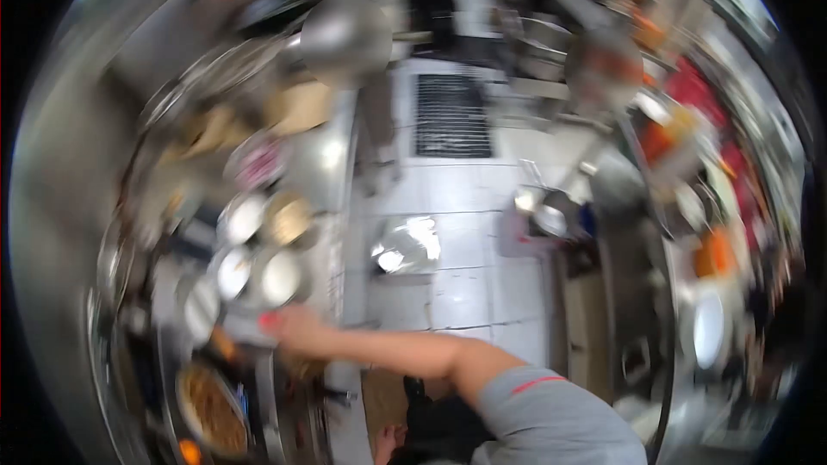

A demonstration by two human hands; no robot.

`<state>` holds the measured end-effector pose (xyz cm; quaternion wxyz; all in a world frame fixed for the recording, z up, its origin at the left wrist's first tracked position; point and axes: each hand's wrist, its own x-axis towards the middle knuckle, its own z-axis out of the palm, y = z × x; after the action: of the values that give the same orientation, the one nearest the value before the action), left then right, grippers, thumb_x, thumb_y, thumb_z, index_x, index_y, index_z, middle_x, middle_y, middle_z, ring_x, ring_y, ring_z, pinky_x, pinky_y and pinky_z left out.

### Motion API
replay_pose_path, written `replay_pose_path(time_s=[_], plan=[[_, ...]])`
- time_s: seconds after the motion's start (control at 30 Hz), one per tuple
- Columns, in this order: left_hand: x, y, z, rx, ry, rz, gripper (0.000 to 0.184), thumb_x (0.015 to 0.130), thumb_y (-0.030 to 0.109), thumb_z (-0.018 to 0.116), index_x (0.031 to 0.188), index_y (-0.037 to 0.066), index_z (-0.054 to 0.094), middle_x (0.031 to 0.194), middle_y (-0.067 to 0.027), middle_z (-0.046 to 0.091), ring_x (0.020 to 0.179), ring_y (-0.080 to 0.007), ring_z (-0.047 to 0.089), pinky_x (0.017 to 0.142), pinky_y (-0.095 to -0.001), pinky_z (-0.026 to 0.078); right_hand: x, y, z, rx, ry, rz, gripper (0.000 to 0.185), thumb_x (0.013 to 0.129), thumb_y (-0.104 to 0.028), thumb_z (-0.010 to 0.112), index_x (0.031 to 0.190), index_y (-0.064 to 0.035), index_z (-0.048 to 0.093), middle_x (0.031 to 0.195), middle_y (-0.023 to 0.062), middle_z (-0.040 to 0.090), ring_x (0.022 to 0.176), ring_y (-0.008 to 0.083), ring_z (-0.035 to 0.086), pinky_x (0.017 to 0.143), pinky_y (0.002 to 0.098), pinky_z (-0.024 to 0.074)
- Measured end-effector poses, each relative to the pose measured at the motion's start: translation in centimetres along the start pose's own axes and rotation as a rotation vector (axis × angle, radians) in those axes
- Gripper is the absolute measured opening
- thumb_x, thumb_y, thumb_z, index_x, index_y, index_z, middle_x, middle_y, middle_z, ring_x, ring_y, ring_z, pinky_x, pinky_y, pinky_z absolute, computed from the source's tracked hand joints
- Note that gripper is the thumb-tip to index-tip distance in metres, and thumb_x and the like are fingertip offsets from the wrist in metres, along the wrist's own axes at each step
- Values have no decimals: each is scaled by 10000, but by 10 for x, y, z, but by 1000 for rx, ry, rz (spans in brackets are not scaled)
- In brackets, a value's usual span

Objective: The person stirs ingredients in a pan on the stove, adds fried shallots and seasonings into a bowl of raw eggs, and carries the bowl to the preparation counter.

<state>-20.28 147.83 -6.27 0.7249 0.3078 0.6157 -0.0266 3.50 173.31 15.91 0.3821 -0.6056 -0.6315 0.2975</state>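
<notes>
My right arm, in a grey sleeve, reaches across to the left over the counter. My right hand [300,332] is closed at its end, smeared by motion, with a small red object [270,321] at the fingers whose kind I cannot make out. Just beyond it stand a bowl of white contents [281,277] and another white bowl [233,273]. A white round dish [202,308] lies to the left. Low at the bottom edge my left hand [389,441] hangs near my dark clothing, its fingers too blurred to read.
An oval pan of brown food [212,409] sits at lower left. A tan-filled bowl [288,217] and a bowl of pinkish food [257,162] stand farther up the steel counter [323,159]. A shiny tray [407,246] lies on the tiled floor. Pots [551,213] stand right of the aisle.
</notes>
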Motion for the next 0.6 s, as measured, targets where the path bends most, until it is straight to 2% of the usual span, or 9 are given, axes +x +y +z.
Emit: replay_pose_path(time_s=[0.03,0.07,0.2,0.27,0.33,0.4,0.47,0.57,0.6], plan=[[11,15,-3,60,-40,4,319,928,313,430,1152,86,439,950,-83,593,887,-236,588,775,-471,444,9,18,36,-157,51,-128,274,829,-300,472,952,-87,592,939,150,595,903,338,559,768,424,445],[22,28,-9,121,-78,5,314,925,315,435,1140,86,445,942,-81,594,879,-236,590,767,-474,446,-4,2,25,-269,-48,-78,279,797,-300,527,960,-81,583,1046,144,547,1015,315,503,813,431,414],[54,57,-20,353,-213,16,296,914,320,453,1095,87,469,907,-75,597,846,-236,596,734,-485,453,-115,-31,-34,-171,-54,-79,349,735,-292,628,1016,-97,554,1117,102,488,1094,272,454,843,429,389],[73,65,-26,476,-292,53,287,909,323,462,1072,87,481,890,-71,598,829,-236,599,717,-491,457,-182,-14,-43,-199,-43,58,375,739,-288,636,1054,-107,543,1103,95,494,1107,275,445,836,431,387],[102,63,-34,593,-412,143,280,903,325,471,1049,87,493,872,-68,600,813,-236,602,701,-496,461,-262,15,-58,-225,-114,380,401,739,-271,643,1083,-93,540,1023,114,547,962,297,549,774,434,444],[119,70,-27,736,-684,403,274,898,328,480,1026,87,505,855,-65,601,796,-236,605,684,-502,464,-354,25,-84,-339,-105,688,327,746,-260,630,1012,-77,575,946,139,580,907,312,577,729,445,472],[140,90,-4,1267,-777,708,268,889,338,490,988,91,519,829,-61,601,774,-229,607,657,-494,471,-441,1,-117,-437,-29,1025,341,749,-266,626,1042,-100,577,963,137,588,899,313,589,725,437,487],[155,129,41,2036,-803,1199,265,877,353,505,931,96,539,789,-54,601,739,-219,610,617,-481,482,-563,-50,-127,-487,409,1299,282,794,-278,586,978,-65,575,1004,180,573,951,349,574,756,480,475],[164,138,85,2020,-1007,1401,265,849,336,516,847,74,556,717,-47,590,701,-220,596,601,-405,485,-590,-79,-128,-475,548,1393,276,802,-267,578,981,-57,568,1010,183,571,949,354,573,770,486,468]])
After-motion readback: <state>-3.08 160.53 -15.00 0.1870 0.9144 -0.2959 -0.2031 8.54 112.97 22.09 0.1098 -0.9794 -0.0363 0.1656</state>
